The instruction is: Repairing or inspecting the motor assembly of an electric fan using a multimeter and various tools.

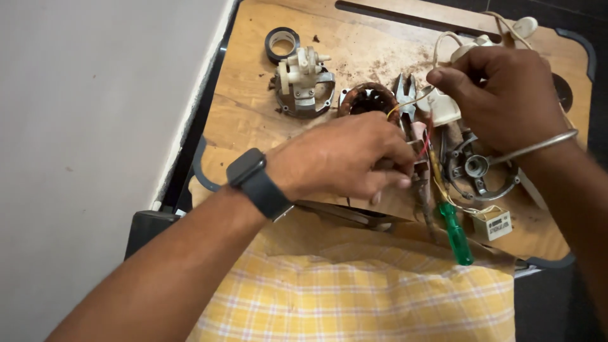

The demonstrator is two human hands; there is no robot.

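My left hand [342, 158], with a dark watch [256, 183] on its wrist, is closed over thin red and yellow wires [425, 144] near the middle of a worn wooden board [253, 114]. My right hand [500, 95], a metal bangle on the wrist, pinches a yellow wire [408, 102] above a cream plastic part [440, 109]. Just behind my left hand lies a round copper-wound motor coil [368, 99]. Pliers [403, 88] lie between the two hands.
A grey metal motor bracket with a cream gear unit [303, 82] and a roll of black tape [282, 43] lie at the back left. A second metal bracket [475, 168], a green-handled screwdriver [457, 234] and a small cream capacitor box [492, 224] are at the right. A grey wall is on the left.
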